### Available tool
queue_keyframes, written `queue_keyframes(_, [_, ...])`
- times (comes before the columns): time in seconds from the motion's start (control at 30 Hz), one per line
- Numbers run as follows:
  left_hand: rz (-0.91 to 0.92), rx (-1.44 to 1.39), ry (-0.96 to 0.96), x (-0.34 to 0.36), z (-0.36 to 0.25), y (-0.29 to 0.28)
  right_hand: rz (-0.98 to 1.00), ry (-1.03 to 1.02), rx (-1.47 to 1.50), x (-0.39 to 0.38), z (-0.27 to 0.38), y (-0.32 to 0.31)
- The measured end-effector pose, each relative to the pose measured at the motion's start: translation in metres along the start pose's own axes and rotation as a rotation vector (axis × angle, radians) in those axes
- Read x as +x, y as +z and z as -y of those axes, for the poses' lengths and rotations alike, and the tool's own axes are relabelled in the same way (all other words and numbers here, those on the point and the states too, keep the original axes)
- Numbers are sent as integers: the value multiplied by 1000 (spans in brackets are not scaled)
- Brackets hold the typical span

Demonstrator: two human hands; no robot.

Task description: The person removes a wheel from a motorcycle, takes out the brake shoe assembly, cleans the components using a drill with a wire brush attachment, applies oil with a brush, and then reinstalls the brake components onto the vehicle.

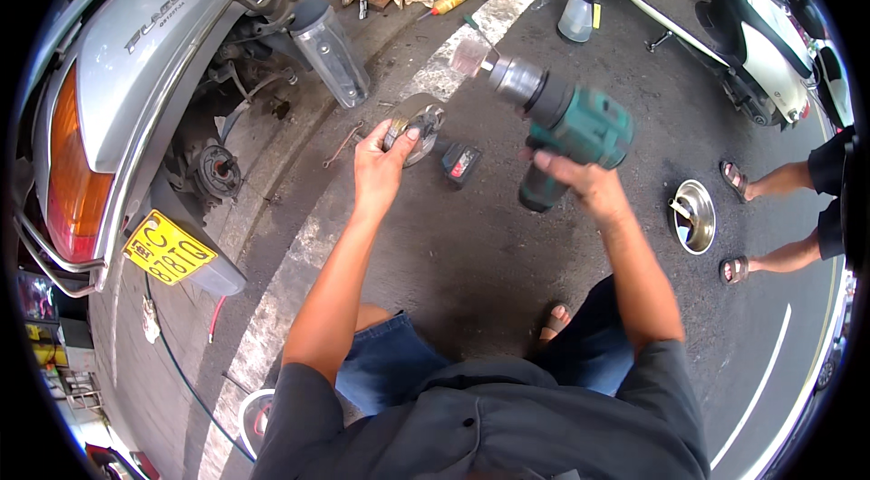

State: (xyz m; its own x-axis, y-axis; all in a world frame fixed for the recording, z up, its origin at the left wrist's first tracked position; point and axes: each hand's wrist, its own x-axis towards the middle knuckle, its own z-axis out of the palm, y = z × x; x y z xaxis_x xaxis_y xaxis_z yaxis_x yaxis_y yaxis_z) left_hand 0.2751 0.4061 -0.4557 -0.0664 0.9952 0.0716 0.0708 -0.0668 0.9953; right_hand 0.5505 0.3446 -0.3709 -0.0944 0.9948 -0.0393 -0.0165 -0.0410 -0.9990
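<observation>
While the left hand (379, 174) pinches a round metal part (426, 141), its thumb lying across the near face and its other fingers mostly hidden, the right hand (584, 183) has its fingers closed round a green and black power drill (595, 126). At the front of the drill's chuck (518, 81) is a pale, brush-like attachment (468, 57), blurred; it appears apart from the metal part, beyond its upper right edge. The drill's long axis slants from right rear to upper left, so its line passes beyond the part's far edge rather than into its face. How the 2 compare in depth, I cannot tell. Just below and right of the part, a black block (460, 164) lies on the ground (471, 285); a wrench (343, 145) lies left of the left hand. Farther out, a silver scooter (172, 22) stands at left, a dark round hub (217, 174) beside it, and a metal bowl (706, 215) sits right of the drill.
</observation>
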Motion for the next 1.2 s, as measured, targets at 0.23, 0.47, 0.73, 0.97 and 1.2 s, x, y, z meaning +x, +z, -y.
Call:
queue_keyframes(0.23, [58, -118, -158, -37, 3, 64, 44, 49, 10, -16, -68, -11])
queue_keyframes(0.47, [67, -29, -187, -44, 36, 80, 42, 49, 216, -20, -91, -19])
queue_keyframes(0.73, [85, -1, -217, -43, 44, 91, -38, 38, -172, -13, -116, -29])
queue_keyframes(0.97, [101, 97, -178, -43, 41, 79, -7, -82, -370, -18, -110, -19])
queue_keyframes(1.2, [71, 53, -204, -44, 42, 73, 76, -128, -501, -18, -96, -14])
